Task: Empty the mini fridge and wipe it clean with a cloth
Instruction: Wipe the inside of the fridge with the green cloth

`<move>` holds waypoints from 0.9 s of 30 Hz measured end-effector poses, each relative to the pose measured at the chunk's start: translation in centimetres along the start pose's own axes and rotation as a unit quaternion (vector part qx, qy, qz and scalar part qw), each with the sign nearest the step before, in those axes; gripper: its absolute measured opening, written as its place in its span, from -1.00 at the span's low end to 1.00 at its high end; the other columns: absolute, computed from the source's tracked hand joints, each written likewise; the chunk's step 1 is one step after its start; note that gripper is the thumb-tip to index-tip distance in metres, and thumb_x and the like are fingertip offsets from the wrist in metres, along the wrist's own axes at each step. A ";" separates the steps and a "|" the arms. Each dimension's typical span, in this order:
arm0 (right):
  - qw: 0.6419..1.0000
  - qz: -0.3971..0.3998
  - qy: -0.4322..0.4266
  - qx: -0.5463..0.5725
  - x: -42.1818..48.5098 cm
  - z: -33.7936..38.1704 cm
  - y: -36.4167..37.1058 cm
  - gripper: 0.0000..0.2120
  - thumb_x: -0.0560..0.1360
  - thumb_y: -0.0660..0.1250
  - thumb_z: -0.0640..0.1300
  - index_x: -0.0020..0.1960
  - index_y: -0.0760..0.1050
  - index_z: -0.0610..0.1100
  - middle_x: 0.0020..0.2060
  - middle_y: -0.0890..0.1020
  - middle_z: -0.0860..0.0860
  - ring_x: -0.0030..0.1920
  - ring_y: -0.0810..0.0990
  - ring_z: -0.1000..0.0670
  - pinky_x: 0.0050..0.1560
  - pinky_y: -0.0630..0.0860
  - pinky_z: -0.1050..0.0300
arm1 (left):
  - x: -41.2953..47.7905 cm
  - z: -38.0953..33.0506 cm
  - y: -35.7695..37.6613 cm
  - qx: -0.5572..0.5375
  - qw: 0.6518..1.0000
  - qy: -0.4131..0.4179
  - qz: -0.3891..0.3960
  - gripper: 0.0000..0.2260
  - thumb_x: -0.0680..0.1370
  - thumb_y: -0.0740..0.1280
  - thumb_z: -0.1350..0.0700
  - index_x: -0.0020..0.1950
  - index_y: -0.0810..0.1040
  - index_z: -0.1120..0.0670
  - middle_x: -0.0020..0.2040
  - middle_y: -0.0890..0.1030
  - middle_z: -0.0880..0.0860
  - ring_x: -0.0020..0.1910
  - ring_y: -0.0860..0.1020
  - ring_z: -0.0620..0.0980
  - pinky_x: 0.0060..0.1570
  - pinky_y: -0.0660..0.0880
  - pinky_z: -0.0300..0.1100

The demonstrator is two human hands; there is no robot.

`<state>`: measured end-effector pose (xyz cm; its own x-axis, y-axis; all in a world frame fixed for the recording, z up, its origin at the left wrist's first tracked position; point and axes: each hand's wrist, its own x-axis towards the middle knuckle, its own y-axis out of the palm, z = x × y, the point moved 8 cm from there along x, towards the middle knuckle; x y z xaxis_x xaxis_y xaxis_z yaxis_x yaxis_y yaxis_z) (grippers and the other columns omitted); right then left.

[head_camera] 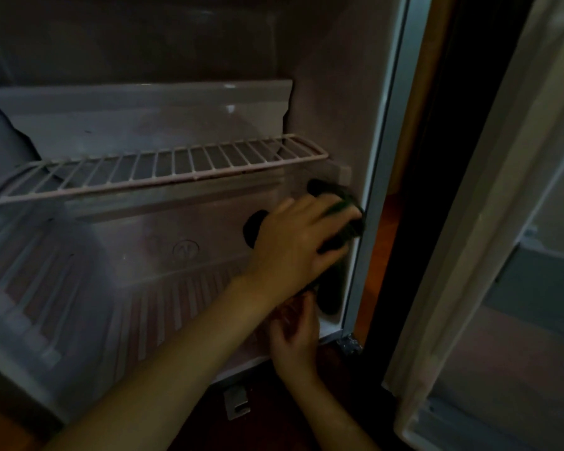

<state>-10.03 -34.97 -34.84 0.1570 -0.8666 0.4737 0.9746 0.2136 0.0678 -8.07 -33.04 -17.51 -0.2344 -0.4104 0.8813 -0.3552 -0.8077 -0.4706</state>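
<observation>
Single view only, worn on the head, so there is no second view to overlap with. It looks forward and down into the open mini fridge (176, 239) from close in front, within arm's reach. Wide-angle lens: the wire shelf (157, 167) bows across the upper half. Both forearms enter from the bottom edge. The left hand (293, 242), gripping a dark cloth (342, 219), sits right of centre, with the right hand (295, 336) just below. The open door (469, 255) fills the right side. A strip of floor (267, 424) shows low.

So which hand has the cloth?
The left hand, the upper one, grips the dark cloth against the fridge's right inner wall; the right hand sits lower, under it.
</observation>
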 end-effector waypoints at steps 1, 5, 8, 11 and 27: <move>1.000 0.003 0.009 0.005 -0.1 -0.2 0.1 -0.58 0.38 0.24 -0.17 0.14 0.37 0.24 0.01 0.56 0.16 0.00 0.56 0.23 -0.01 0.48 0.35 | -0.3 -0.7 0.3 0.010 1.000 0.017 0.009 -0.66 0.44 0.40 0.12 0.22 0.56 0.08 0.12 0.59 0.13 0.06 0.52 0.07 -0.07 0.49 -0.01; 0.999 0.005 0.036 0.020 -0.5 -1.0 0.0 -0.53 0.37 0.28 0.00 0.27 0.32 0.12 0.18 0.50 0.11 0.14 0.50 0.27 0.07 0.40 0.47 | -2.7 0.4 -0.4 -0.094 0.990 -0.098 -0.036 -0.68 0.49 0.36 0.11 0.24 0.54 0.02 0.17 0.54 0.02 0.14 0.51 -0.02 0.12 0.47 -0.16; 0.999 0.010 0.051 0.003 -0.6 -1.1 0.1 -0.57 0.34 0.26 -0.06 0.20 0.33 0.10 0.03 0.51 0.11 0.04 0.51 0.26 -0.01 0.38 0.52 | -5.1 4.5 -2.0 -0.168 0.942 -0.277 -0.093 -0.70 0.51 0.38 0.16 0.23 0.56 0.00 0.17 0.47 -0.09 0.18 0.47 -0.18 0.19 0.36 -0.44; 0.998 -0.018 0.036 0.038 -0.4 -0.6 -0.3 -0.55 0.37 0.22 -0.11 0.25 0.33 -0.04 -0.03 0.50 0.14 -0.03 0.50 0.39 -0.02 0.40 0.48 | -5.9 8.0 -2.9 -0.127 0.926 -0.344 -0.088 -0.73 0.51 0.39 0.20 0.22 0.58 0.07 0.16 0.48 -0.01 0.16 0.46 -0.14 0.12 0.30 -0.58; 0.991 -0.105 -0.042 0.077 1.2 1.1 -2.6 -0.73 0.42 0.11 -0.15 0.11 0.35 -0.05 -0.27 0.38 -0.01 -0.28 0.37 0.00 -0.25 0.34 0.16 | -3.6 9.1 3.6 -0.061 0.966 -0.250 0.023 -0.66 0.50 0.29 -0.02 0.22 0.58 0.09 0.17 0.54 0.13 0.12 0.55 0.12 0.04 0.51 -0.10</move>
<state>-12.55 -36.12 -33.50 -0.0668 -0.8601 0.5057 0.9474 0.1044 0.3027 -0.30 -38.31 -22.00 0.2026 -0.6228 0.7557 -0.4654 -0.7402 -0.4853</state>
